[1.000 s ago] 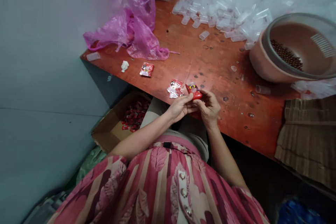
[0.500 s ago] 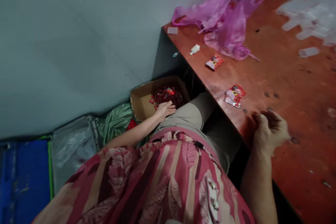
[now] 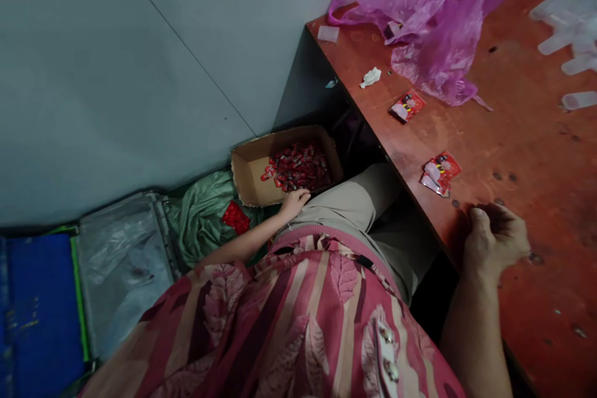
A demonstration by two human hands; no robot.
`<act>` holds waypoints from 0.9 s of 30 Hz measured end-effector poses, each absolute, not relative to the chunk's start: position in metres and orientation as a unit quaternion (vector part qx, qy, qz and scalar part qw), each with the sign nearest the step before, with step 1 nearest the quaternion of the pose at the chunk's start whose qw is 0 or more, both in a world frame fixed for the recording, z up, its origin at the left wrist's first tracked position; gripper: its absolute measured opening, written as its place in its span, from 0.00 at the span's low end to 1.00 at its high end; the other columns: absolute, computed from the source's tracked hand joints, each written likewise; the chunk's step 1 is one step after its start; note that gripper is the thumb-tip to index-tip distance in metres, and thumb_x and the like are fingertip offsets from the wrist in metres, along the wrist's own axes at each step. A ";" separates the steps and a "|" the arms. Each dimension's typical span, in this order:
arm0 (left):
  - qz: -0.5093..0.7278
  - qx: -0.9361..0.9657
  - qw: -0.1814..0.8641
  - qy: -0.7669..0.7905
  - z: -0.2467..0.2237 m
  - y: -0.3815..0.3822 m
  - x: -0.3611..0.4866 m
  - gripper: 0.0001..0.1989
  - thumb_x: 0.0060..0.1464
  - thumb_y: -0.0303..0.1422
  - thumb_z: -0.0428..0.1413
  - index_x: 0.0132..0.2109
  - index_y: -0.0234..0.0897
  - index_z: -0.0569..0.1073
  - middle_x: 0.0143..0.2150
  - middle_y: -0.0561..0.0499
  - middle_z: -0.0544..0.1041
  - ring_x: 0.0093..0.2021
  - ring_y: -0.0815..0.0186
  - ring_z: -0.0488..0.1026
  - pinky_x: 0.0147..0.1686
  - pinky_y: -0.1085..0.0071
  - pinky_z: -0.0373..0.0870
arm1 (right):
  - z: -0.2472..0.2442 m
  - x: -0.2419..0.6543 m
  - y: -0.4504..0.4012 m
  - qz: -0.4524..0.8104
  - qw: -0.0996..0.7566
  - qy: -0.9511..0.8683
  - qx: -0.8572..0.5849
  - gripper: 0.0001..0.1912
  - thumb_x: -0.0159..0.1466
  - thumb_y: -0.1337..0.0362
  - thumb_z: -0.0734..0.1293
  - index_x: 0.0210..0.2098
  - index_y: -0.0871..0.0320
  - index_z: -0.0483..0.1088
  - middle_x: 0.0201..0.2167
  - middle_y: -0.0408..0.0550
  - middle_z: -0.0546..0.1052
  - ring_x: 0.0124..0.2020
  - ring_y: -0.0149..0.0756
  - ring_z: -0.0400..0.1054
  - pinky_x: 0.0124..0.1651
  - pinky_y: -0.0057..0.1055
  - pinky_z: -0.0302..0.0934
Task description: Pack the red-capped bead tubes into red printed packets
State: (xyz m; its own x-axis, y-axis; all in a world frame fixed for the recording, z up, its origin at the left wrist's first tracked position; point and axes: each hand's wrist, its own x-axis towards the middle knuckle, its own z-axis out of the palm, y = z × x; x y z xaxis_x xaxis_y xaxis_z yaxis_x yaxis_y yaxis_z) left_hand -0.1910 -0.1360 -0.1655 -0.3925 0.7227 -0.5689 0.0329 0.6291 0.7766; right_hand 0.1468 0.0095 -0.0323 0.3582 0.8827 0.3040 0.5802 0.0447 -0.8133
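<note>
My left hand (image 3: 295,204) is over my thigh at the near rim of a cardboard box (image 3: 252,180), its fingers loosely bent and nothing visible in them. Inside the box lies a heap of small red packets (image 3: 301,165). On the reddish-brown table (image 3: 527,149) rests my right hand (image 3: 498,236), fingers curled but thumb apart from them, and no object shows in it. Just beyond that hand is a red and pink packet (image 3: 441,173), close to the table edge. A second packet of the same look (image 3: 407,106) lies farther back.
A pink plastic bag (image 3: 438,43) spreads over the table's far part, with clear plastic pieces (image 3: 571,25) to its right. White crumpled scrap (image 3: 370,78) lies near the edge. On the left are green cloth (image 3: 200,217), a grey plastic crate (image 3: 124,261) and a blue bin (image 3: 44,311).
My left hand has lowered from the box towards my thigh and its spread fingers have drawn together. A bright packet seen above the heap no longer stands out. The view has shifted slightly.
</note>
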 end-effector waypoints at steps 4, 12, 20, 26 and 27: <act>0.359 0.330 0.452 0.747 -0.143 -0.111 -0.183 0.13 0.52 0.34 0.56 0.45 0.38 0.76 0.46 0.46 0.77 0.48 0.59 0.71 0.52 0.68 0.61 | -0.031 0.146 0.008 0.154 0.466 -0.561 -0.667 0.11 0.53 0.60 0.70 0.36 0.54 0.73 0.33 0.48 0.77 0.35 0.42 0.72 0.44 0.42 0.66; 0.440 0.694 0.097 0.562 -0.061 -0.023 -0.136 0.20 0.61 0.39 0.45 0.55 0.35 0.67 0.52 0.42 0.73 0.55 0.62 0.68 0.56 0.62 0.63 | -0.037 0.154 0.009 0.205 0.454 -0.555 -0.666 0.15 0.58 0.58 0.66 0.42 0.59 0.71 0.36 0.48 0.78 0.37 0.36 0.72 0.45 0.37 0.64; 0.291 0.820 0.060 0.489 -0.037 0.050 -0.060 0.26 0.61 0.43 0.41 0.60 0.33 0.63 0.61 0.42 0.64 0.66 0.55 0.50 0.63 0.49 0.45 | -0.038 0.157 0.004 0.204 0.458 -0.563 -0.657 0.15 0.59 0.56 0.65 0.41 0.59 0.72 0.37 0.51 0.78 0.34 0.37 0.73 0.41 0.36 0.66; 0.230 0.827 0.053 0.509 -0.046 0.044 -0.044 0.24 0.61 0.41 0.43 0.58 0.34 0.66 0.62 0.44 0.63 0.66 0.52 0.52 0.63 0.47 0.43 | -0.037 0.157 0.016 0.160 0.402 -0.628 -0.647 0.17 0.61 0.53 0.61 0.38 0.58 0.75 0.36 0.52 0.79 0.37 0.41 0.73 0.42 0.38 0.65; 0.227 0.828 0.049 0.510 -0.047 0.043 -0.043 0.23 0.61 0.41 0.43 0.58 0.35 0.67 0.62 0.44 0.64 0.65 0.51 0.52 0.63 0.46 0.43 | -0.037 0.157 0.022 0.151 0.393 -0.642 -0.641 0.17 0.62 0.53 0.60 0.38 0.58 0.75 0.36 0.52 0.79 0.37 0.41 0.72 0.42 0.38 0.65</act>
